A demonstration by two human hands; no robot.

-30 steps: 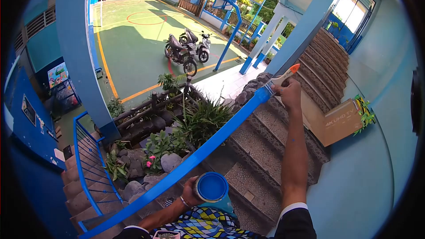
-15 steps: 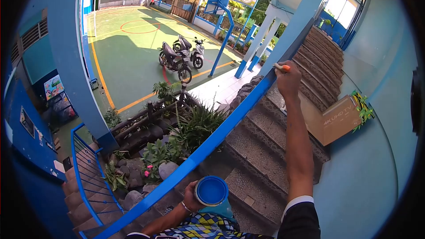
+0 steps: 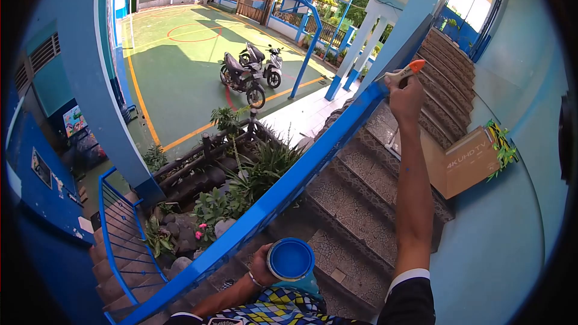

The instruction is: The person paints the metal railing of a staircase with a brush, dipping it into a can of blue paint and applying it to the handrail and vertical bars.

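My right hand (image 3: 407, 99) is stretched far up the slope, closed around a paintbrush (image 3: 412, 69) with an orange handle end. The brush's bristle end points left, right at the upper end of the blue handrail (image 3: 259, 210). That broad, glossy blue rail slants from the lower left up to a pillar. Low in front of my body, my left hand (image 3: 262, 266) is wrapped round the side of a can of blue paint (image 3: 291, 259), held upright with its open top facing me. A few blue specks show on my right forearm.
Patterned stairs (image 3: 355, 210) climb on the right, with a cardboard TV box (image 3: 466, 162) leaning by the wall. Left of the rail lie plants (image 3: 259, 171) and rocks. A blue metal railing (image 3: 120, 241) borders lower steps. Motorcycles (image 3: 244, 78) stand on the court beyond.
My right hand has shifted slightly up and right, and the brush has tilted so its orange end points up. The paint can stays in my left hand, and the view has shifted a little.
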